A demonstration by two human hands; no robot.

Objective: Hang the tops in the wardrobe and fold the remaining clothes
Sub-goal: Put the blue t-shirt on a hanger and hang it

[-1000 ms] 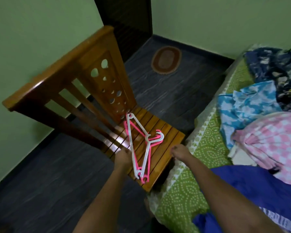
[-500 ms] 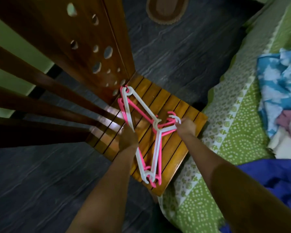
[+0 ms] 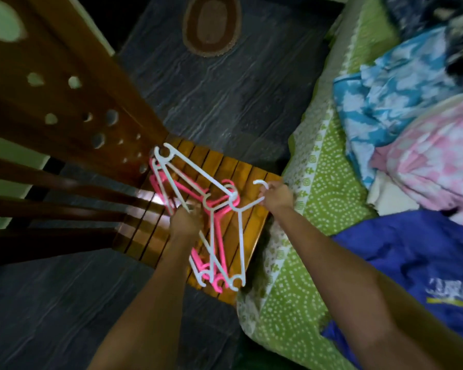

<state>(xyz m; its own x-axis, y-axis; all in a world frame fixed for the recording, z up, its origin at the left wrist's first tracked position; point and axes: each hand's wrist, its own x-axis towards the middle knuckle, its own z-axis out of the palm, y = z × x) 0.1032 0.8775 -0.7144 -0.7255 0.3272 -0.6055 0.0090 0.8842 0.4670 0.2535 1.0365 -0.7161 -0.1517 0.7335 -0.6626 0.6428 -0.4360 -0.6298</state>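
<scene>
One white hanger (image 3: 241,236) hangs left of the right hand's (image 3: 277,196) grip.

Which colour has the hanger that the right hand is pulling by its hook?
White, seen in the head view: the hanger.

The slatted brown wooden chair seat (image 3: 226,182) looks varnished and glossy, catching a bright highlight near the backrest. The perforated dark wooden chair back (image 3: 72,102) has the same smooth, polished finish. The thin white plastic hanger (image 3: 241,236) and the pink plastic hangers (image 3: 190,188) look smooth with a slight sheen. The dark grey floor (image 3: 225,102) shows a matt, wood-grain streaked surface. The green dotted cloth bedsheet (image 3: 318,196) appears soft and matt. The deep blue fabric garment (image 3: 412,263) looks smooth and faintly lustrous. The oval brown mat (image 3: 211,22) seems coarse and fibrous.
</scene>
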